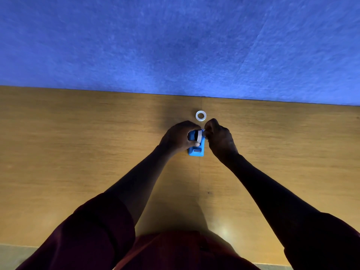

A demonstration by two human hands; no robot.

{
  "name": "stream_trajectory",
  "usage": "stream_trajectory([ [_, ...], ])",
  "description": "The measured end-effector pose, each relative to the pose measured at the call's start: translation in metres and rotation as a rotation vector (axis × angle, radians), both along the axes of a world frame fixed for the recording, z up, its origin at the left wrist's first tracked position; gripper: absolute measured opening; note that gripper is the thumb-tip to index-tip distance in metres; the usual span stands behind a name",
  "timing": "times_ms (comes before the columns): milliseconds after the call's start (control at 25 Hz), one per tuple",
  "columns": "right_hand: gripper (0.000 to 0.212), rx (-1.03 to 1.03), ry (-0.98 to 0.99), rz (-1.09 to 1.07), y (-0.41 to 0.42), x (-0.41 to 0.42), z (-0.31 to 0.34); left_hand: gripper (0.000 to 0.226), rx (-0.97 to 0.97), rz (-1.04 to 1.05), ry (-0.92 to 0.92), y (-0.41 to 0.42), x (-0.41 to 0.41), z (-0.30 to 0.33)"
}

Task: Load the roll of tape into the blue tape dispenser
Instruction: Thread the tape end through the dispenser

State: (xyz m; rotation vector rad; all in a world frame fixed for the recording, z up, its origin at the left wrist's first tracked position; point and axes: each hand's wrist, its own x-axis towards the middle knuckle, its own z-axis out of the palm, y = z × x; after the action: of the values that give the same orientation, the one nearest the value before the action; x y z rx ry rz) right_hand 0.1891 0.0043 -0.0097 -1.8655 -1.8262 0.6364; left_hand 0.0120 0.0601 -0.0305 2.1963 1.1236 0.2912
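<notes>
The blue tape dispenser [197, 151] stands on the wooden table at the centre. A roll of tape [199, 135], white with a dark core, stands on edge in the dispenser's top. My left hand [178, 137] wraps the dispenser's left side, fingers curled on the roll. My right hand [219, 140] is at the dispenser's right side, its fingertips pinched against the roll's right face. A second white tape ring [200, 115] lies flat on the table just beyond both hands.
The wooden table [78, 152] ends at a blue felt wall panel [175, 45] right behind the ring. A seam runs down the table's middle. My dark red sleeves fill the bottom of the view.
</notes>
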Motion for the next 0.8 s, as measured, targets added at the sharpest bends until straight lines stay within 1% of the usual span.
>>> stream_trajectory([
  [80, 0.016, -0.028, 0.011, -0.030, 0.001, 0.001, -0.004, 0.056, 0.014, 0.008, -0.006, 0.001, 0.001, 0.000],
  [280, 0.032, -0.112, 0.044, -0.019, 0.001, 0.003, -0.009, 0.055, 0.034, 0.022, -0.001, 0.003, 0.002, -0.001],
  [400, 0.034, -0.116, 0.061, -0.026, 0.001, 0.003, -0.009, 0.054, 0.034, 0.021, -0.023, 0.002, 0.002, 0.002],
  [520, 0.031, -0.085, 0.085, -0.058, 0.000, 0.002, -0.006, 0.054, 0.026, 0.052, -0.055, 0.002, 0.003, 0.007],
  [680, 0.024, -0.017, 0.196, -0.135, -0.002, -0.001, 0.003, 0.054, 0.028, 0.123, -0.111, 0.002, 0.003, 0.013],
  [800, 0.030, -0.086, 0.327, -0.147, -0.004, -0.005, 0.009, 0.055, 0.031, 0.157, -0.170, -0.001, 0.004, 0.018],
])
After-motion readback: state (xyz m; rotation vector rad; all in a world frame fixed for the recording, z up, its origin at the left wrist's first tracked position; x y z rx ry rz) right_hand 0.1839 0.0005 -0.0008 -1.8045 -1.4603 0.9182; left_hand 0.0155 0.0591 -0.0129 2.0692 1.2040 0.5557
